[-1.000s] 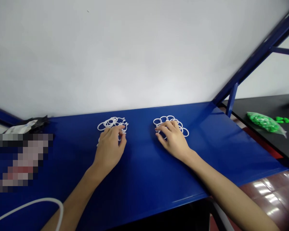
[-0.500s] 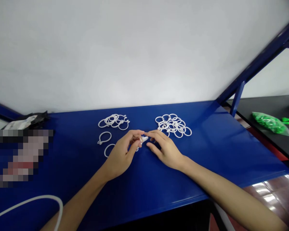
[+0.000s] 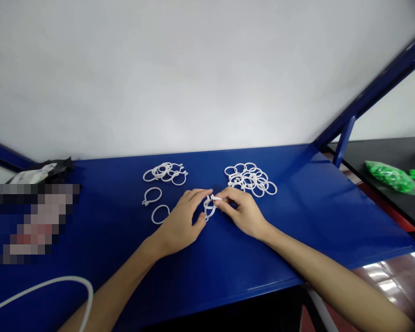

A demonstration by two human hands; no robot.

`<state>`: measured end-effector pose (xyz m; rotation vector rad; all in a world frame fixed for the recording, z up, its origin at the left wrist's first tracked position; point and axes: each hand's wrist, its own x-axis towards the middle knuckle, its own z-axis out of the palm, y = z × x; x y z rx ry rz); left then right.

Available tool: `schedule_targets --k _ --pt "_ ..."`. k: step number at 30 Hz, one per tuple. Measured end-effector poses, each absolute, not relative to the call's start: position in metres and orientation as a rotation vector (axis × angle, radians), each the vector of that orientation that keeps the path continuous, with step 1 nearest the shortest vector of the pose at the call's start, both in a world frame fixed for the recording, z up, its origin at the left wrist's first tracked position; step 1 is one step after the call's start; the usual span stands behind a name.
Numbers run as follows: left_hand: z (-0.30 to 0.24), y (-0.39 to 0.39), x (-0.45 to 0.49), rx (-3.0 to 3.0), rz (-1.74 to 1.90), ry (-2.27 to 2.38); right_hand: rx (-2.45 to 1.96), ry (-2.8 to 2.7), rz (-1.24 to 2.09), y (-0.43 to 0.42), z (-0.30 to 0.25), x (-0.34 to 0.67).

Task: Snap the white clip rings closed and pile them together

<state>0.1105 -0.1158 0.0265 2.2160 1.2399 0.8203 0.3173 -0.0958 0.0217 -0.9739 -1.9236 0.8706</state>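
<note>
My right hand (image 3: 244, 210) pinches a white plastic curtain ring (image 3: 210, 212) between thumb and fingertips, above the middle of the blue table. A second ring may overlap it; I cannot tell. My left hand (image 3: 181, 221) is just left of that ring, thumb and fingers spread apart around its near side. Close to the left hand lie two loose rings, one lower (image 3: 160, 214) and one higher (image 3: 152, 194). Behind them is a small heap of rings (image 3: 166, 173) with little eyelets. Beyond the right hand sits a larger heap of rings (image 3: 251, 179).
The blue table (image 3: 263, 276) runs back to a pale wall (image 3: 193, 78). Black plastic packaging (image 3: 55, 170) and a blurred-out patch are at left. A white cable (image 3: 65, 279) curves at lower left. On a black table at right lies a bag of green pieces (image 3: 390, 176).
The left fingers have parted from the ring they were holding. My right thumb and fingers have closed on it, and more of the ring shows. The view has shifted slightly.
</note>
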Motion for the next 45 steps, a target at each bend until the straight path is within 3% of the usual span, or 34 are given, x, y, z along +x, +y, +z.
schedule_targets --k 5,13,20,25,29,38,45 --pt "0.017 -0.106 0.114 2.276 0.724 1.254 -0.935 -1.946 0.893 -0.095 0.021 0.319" --pt "0.029 -0.1 0.107 2.08 0.996 1.421 -0.909 -1.977 0.674 -0.094 0.02 0.326" --pt "0.021 -0.098 0.098 2.353 0.893 1.671 -0.953 -1.994 0.658 -0.097 0.023 0.324" --pt "0.034 -0.113 0.111 2.129 1.006 1.353 -0.978 -1.902 0.881 -0.101 0.025 0.32" --pt "0.041 -0.12 0.117 1.725 1.047 1.376 -0.993 -1.802 0.982 -0.104 0.025 0.319" --pt "0.027 -0.125 0.124 1.546 1.171 1.359 -0.94 -1.85 1.011 -0.106 0.022 0.319" --pt "0.019 -0.133 0.129 1.637 1.269 1.305 -0.756 -2.017 0.835 -0.108 0.024 0.324"
